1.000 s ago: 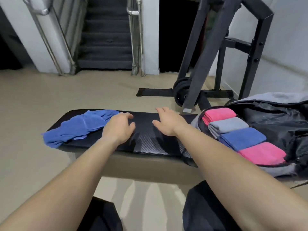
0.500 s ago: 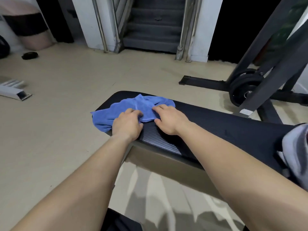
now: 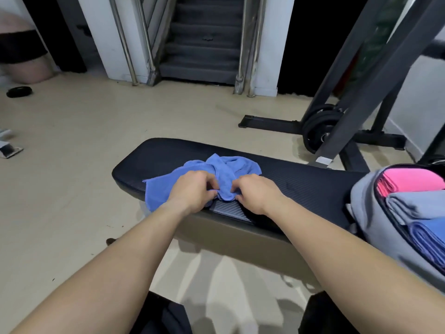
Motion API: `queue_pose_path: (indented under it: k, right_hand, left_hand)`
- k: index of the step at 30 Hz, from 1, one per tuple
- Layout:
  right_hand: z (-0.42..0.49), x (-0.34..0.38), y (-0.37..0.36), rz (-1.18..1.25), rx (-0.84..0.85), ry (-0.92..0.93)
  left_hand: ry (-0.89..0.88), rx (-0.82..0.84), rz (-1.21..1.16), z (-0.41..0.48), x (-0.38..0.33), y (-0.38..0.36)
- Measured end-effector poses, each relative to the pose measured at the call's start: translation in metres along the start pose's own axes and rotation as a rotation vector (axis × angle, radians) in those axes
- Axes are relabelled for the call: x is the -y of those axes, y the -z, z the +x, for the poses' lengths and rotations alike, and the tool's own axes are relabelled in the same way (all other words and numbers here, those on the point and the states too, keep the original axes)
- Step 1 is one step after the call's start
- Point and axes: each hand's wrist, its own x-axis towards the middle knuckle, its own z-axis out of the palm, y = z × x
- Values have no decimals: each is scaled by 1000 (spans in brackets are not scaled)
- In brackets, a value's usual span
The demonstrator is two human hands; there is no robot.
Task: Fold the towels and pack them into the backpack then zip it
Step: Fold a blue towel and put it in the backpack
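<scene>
Two grips: the left grip [image 3: 192,192] and right grip [image 3: 255,194] sit side by side at the near edge of the desk. The fingers of both are curled into the cloth and pinch it, so neither is empty.
Towel: the crumpled blue terry towel [image 3: 228,168] lies bunched and unfolded on the black padded desk [image 3: 301,179], toward its left end.
Key relation: most of the cloth lies beyond and to the left of the grips. Its long axis runs roughly along the desk, from a loose flap drooping over the near edge beside the left grip to a heap toward the far edge.
Nearer grip: both touch the towel; the left sits by the wider spread, the right at the bunched middle.
Likely next move: drawing the grips apart along the desk should flatten the cloth for folding.
Backpack: the open grey fabric backpack [image 3: 370,213] lies at the right end of the desk, well apart from the towel. It holds a folded pink towel [image 3: 409,182], a folded grey towel [image 3: 419,208] and a folded blue towel [image 3: 431,235].
Beyond: a dark steel rack [image 3: 361,92] stands on the floor past the far edge.
</scene>
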Motion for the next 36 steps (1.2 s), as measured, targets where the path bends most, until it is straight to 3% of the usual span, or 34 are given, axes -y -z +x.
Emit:
queue_pose_path:
  k: [5,9,12,20,26,31,36]
  right_hand:
    - [-65,-47,-1,162,-2,-137]
    - [-97,-68,1,233,-108,-233]
    - [-107,-72,6,245,-203,-295]
    - [-113,-72,16,368,-380,-242]
    - [-106,-57,14,547,-272,-256]
    - [-103,-63,20,495,-341,-192]
    - [-97,-80,40,327,-306,-165]
  left_hand:
    - [-160,86,-40,-13,-53,-16]
    - [-286,127,86,-23,-88,-27]
    - [-257,-6,139,-24,-103,-28]
    - [-264,-235,-127,-20,-121,-12]
    - [-167,-213,-328,-22,-135,-2]
    - [-82,-421,-375,-10,-120,20]
    - [-16,-594,-497,-2,-90,39]
